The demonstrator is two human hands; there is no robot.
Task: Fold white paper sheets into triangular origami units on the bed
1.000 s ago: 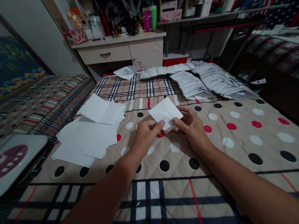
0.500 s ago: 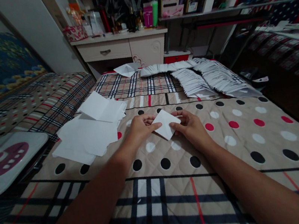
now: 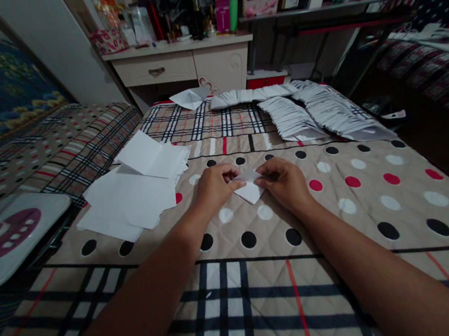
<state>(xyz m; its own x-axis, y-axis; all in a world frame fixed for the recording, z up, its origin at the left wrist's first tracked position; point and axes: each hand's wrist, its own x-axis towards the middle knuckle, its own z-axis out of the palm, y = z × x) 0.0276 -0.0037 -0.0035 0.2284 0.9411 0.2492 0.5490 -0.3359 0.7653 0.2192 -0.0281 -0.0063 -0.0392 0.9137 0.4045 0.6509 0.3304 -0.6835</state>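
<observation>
Spanning left grip (image 3: 216, 188) and right grip (image 3: 284, 181): paper (image 3: 250, 191)

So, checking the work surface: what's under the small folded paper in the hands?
The dotted bedspread shows around the near corner of the folded paper; whatever lies directly beneath is covered.

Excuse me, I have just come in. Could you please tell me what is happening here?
A person is handling a small folded white paper over a patterned bedspread. The left hand pinches its left side, and the right hand grips its right side. A loose pile of white sheets lies to the left, while rows of closely packed folded papers lie farther back, toward the right.
</observation>
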